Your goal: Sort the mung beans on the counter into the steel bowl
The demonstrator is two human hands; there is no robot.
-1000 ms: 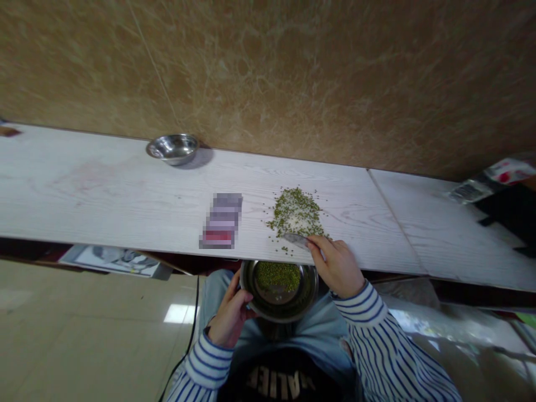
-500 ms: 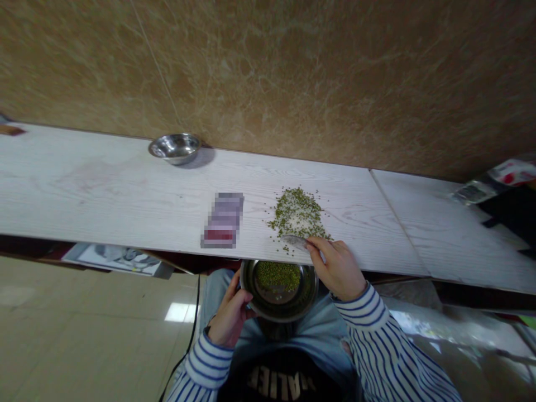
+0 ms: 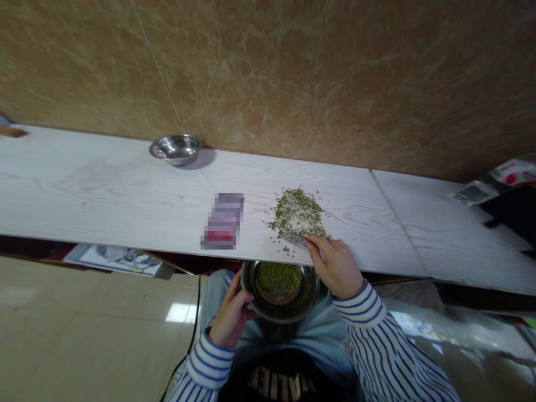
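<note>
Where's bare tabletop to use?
Free: left of the back bowl and pixelated object; right of the grain pile, up to the seam. Crowded: pile's near edge, with metal utensil in the right hand, near bowl in the left hand.

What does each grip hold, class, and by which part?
Left grip: the nearer metal bowl, by its left rim. Right grip: a thin grey tool, by its right end.

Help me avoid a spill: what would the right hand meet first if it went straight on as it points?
The right hand would likely meet the near edge of the grain pile, beside its held utensil; depth is unclear.
</note>
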